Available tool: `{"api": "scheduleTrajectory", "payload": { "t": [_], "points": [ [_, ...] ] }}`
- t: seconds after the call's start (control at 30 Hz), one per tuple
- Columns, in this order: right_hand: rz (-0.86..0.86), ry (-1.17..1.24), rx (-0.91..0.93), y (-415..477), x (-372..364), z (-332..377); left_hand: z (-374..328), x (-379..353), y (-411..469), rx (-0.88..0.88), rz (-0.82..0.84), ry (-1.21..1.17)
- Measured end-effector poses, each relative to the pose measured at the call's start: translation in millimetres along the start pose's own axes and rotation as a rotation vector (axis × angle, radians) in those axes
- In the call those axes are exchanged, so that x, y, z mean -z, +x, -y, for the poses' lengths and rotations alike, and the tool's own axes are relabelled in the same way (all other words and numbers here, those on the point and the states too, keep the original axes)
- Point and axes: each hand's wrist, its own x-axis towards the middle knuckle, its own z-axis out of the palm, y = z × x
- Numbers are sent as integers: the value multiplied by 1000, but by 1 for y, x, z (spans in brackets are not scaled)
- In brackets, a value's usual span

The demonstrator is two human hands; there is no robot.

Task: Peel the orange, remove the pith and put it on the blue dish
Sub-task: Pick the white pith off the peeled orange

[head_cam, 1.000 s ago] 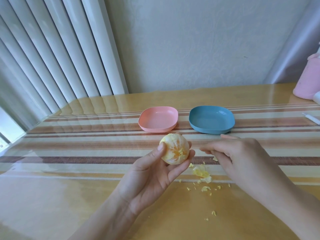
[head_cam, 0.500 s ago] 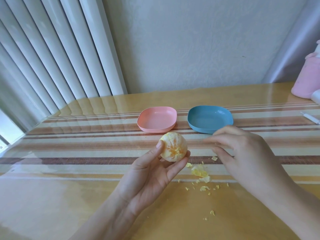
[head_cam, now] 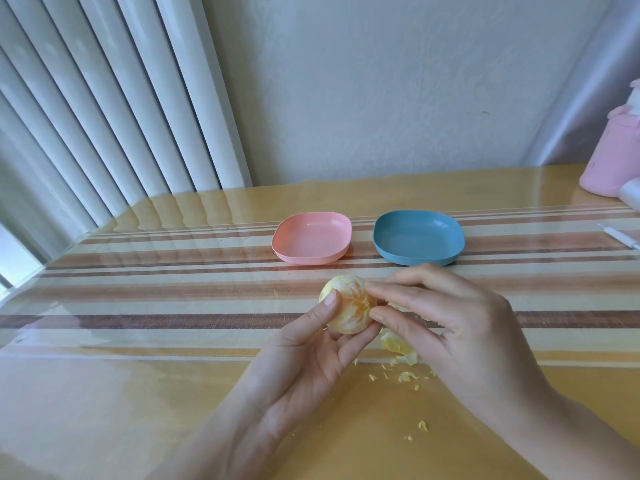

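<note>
On the striped, glossy table, I see the left hand gripping the peeled orange, thumb on top. The right hand pinches its right side. The blue dish sits beyond, apart from the fruit, with scraps nearer.

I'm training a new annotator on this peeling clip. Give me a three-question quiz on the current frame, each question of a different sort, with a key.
1. True or false: the blue dish already holds the orange.
2. Which hand cradles the orange from below? A) left hand B) right hand C) neither
3. Fill in: the pith scraps lie on the ____, not in the pink dish.

Key: 1 false, the dish is empty; 2 A, while the right hand's fingertips pinch at the fruit's side; 3 table.
</note>
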Motion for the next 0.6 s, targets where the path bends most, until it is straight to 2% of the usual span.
{"api": "scheduleTrajectory", "payload": {
  "t": [0.13,0.6],
  "points": [
    [-6,-76,22,-1,-2,-4,1,-5,-3,22,50,-84],
    [-33,-165,113,-1,0,0,2,-10,-6,12,3,-91]
  ]
}}
